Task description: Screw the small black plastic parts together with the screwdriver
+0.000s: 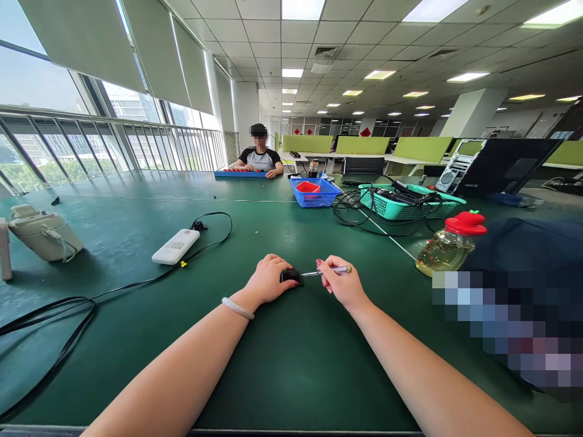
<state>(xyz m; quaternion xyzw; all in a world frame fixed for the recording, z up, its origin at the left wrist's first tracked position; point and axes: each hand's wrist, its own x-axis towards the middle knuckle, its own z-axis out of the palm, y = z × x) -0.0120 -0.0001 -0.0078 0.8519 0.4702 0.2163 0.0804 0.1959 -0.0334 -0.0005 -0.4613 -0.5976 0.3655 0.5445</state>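
My left hand (pixel 268 279) is closed around a small black object (pixel 290 276) and holds it on the green table (pixel 291 364). What kind of object it is cannot be made out. A slim screwdriver (pixel 340 269) with a pale, shiny handle and a thin metal shaft lies in the pinched fingers of my right hand (pixel 344 288). Its shaft points left, and the tip is at the right side of the black object; whether it touches is too small to tell. A pale bracelet (pixel 237 308) circles my left wrist.
Leftward lie a white power bank (pixel 176 246), a black cable (pixel 132 284) and a tipped beige bottle (pixel 45 233). A red-lidded bottle of yellowish liquid (pixel 449 246) stands right. Blue (pixel 315 197) and teal baskets (pixel 392 208), the latter with cables, sit farther back; a person (pixel 260 159) sits opposite.
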